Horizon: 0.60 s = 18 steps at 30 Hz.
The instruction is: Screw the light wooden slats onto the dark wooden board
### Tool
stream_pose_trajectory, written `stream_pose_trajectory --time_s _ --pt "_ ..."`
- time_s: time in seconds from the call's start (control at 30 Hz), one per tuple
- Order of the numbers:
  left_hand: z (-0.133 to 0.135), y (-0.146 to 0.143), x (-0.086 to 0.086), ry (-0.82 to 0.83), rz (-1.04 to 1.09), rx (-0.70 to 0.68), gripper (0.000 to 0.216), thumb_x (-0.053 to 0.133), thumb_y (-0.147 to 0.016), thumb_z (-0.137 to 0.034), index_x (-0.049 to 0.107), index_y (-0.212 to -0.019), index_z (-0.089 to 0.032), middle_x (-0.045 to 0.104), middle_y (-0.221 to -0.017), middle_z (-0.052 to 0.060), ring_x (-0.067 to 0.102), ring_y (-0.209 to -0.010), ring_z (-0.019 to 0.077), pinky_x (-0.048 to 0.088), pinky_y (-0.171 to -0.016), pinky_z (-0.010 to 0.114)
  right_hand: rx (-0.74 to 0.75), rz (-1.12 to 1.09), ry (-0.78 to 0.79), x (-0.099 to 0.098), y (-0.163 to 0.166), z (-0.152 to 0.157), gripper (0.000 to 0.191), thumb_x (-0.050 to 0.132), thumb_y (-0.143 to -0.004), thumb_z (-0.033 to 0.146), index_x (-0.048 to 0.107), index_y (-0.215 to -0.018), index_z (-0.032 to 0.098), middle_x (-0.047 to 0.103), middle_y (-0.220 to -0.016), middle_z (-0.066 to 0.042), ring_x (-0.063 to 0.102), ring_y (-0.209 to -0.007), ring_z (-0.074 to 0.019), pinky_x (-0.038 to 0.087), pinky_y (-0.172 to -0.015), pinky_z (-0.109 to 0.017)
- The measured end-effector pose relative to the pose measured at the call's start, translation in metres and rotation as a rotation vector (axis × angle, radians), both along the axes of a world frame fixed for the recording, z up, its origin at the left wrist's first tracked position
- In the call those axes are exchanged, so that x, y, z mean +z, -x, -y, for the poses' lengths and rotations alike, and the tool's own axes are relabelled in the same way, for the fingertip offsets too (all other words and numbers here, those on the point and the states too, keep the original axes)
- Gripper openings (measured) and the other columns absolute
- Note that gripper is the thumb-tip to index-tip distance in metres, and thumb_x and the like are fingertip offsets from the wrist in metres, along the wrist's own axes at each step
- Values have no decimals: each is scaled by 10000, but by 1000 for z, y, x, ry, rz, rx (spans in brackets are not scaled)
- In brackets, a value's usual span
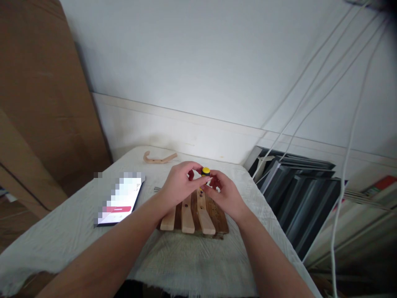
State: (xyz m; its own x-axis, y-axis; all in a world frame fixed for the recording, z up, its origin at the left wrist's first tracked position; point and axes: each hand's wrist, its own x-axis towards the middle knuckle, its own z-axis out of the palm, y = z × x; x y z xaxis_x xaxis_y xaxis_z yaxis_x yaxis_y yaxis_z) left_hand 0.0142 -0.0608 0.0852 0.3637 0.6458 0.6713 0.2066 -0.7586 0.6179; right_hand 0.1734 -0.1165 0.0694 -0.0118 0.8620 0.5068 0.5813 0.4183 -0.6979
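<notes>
A short screwdriver (206,171) with a yellow-and-black handle stands roughly upright over a pale wooden hook (204,221) on a dark brown wooden board (219,213). My left hand (181,182) pinches the handle from the left. From the right, the fingers of my right hand (226,192) close around the same tool, lower down. Between the hands a dark screw head shows in the pale wood; the screwdriver's tip is hard to make out. Two more pale wooden hooks, a middle one (187,221) and a left one (168,220), lie side by side on the board, their upper parts partly covered by my left hand.
Farther back on the white cloth (186,265) rests a loose wooden hook (159,159). A lit phone (124,196) lies left of my left forearm. Brown cardboard (46,82) stands at left, dark framed panels (304,198) lean at right, and white cables (350,153) hang there.
</notes>
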Motion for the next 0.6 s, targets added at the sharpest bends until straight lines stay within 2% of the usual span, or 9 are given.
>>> stream_pose_trajectory --time_s 0.17,0.3,0.37,0.5,0.6 --pt "2 1 0 1 -35 -80 201 616 -807 -232 660 -986 -153 680 -807 27 542 -620 99 439 -550 212 -7 55 42 2 -1 1 111 598 -787 262 629 -878 207 599 -715 3 524 -639 -151 409 -611 -279" --pt "3 2 1 16 -12 -39 172 701 -742 -273 668 -855 -148 689 -784 23 525 -584 91 429 -536 210 -76 38 46 2 0 0 97 639 -746 266 594 -796 198 592 -707 3 504 -623 -146 386 -583 -271" --pt "2 2 1 12 -17 -49 135 687 -764 -273 670 -814 -149 689 -762 21 540 -597 95 430 -544 210 -82 38 25 2 0 0 121 645 -747 277 601 -824 195 599 -726 -4 508 -635 -149 392 -588 -271" --pt "0 1 0 -13 -31 -87 131 619 -823 -236 686 -910 -165 704 -812 28 566 -639 104 444 -568 216 -35 46 -3 5 0 2 162 588 -805 262 634 -943 191 619 -758 -16 521 -656 -151 407 -612 -275" --pt "-1 1 -1 -21 15 -48 223 695 -767 -264 676 -964 -163 706 -841 35 546 -613 98 444 -547 213 -51 17 24 5 -1 1 115 617 -785 270 627 -866 189 613 -739 -9 514 -638 -146 400 -599 -270"
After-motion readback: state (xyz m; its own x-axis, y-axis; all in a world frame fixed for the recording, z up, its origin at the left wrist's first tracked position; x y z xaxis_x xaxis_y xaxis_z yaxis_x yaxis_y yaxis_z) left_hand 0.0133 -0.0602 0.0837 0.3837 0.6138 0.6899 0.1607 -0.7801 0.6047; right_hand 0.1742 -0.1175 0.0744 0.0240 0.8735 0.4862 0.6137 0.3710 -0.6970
